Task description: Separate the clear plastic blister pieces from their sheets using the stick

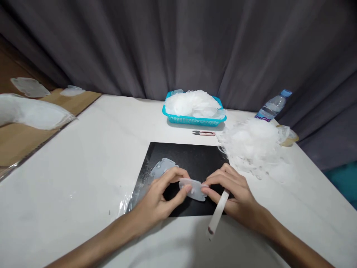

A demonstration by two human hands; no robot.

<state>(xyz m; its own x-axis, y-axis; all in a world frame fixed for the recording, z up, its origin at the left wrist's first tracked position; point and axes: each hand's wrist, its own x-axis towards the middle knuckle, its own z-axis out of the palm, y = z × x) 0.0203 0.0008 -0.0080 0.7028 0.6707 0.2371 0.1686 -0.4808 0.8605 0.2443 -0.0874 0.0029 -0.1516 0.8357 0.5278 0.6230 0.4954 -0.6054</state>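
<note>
Over the black mat (192, 154), my left hand (164, 193) pinches a small translucent plastic piece (196, 190) between thumb and fingers. My right hand (234, 191) is closed, its thumb and forefinger at the right edge of that piece. A slim white stick-like tool (218, 213) is tucked in the right hand and points down toward me; its working end is hidden. Another translucent plastic piece (162, 167) lies on the mat just beyond my left hand.
A blue basket (195, 121) heaped with translucent pieces stands at the back. Thread snips (204, 133) lie before it. Right of them is a pile of plastic scraps (253, 145), with a water bottle (272, 106) behind. Cardboard (55, 108) bearing a plastic bag (30, 111) is at left.
</note>
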